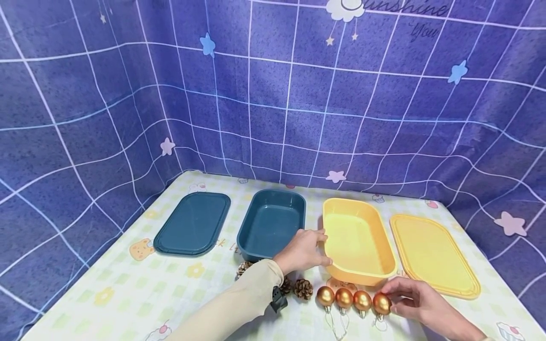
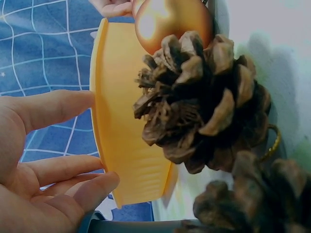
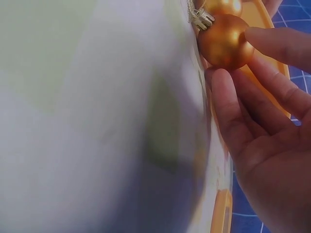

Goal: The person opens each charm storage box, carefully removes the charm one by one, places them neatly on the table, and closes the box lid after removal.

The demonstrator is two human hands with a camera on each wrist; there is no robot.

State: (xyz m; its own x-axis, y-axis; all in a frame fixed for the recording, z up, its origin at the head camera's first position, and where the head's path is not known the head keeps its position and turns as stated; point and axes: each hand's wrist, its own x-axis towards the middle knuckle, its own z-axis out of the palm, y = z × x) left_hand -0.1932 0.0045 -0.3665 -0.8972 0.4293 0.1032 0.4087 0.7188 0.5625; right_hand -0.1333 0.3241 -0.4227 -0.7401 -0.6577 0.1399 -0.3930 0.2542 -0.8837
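My left hand (image 1: 304, 251) holds the near left corner of the yellow box (image 1: 360, 274), its thumb (image 2: 58, 107) at the rim and its other fingers (image 2: 92, 189) along the side. My right hand (image 1: 420, 305) pinches the rightmost gold ball ornament (image 1: 381, 304) between fingertips, beside its neighbours. That ball (image 3: 226, 42) has a ribbed metal cap and a string loop. Several gold balls (image 1: 343, 298) stand in a row before the box. Brown pine cones (image 1: 304, 289) lie left of them, partly hidden by my left forearm. One pine cone (image 2: 209, 107) looms large in the left wrist view.
A dark blue box (image 1: 273, 218) stands left of the yellow one, with its blue lid (image 1: 194, 222) farther left. On the right lies the yellow lid (image 1: 435, 255). A patterned cloth (image 1: 115, 284) covers the table; a blue grid curtain (image 1: 273, 123) hangs behind.
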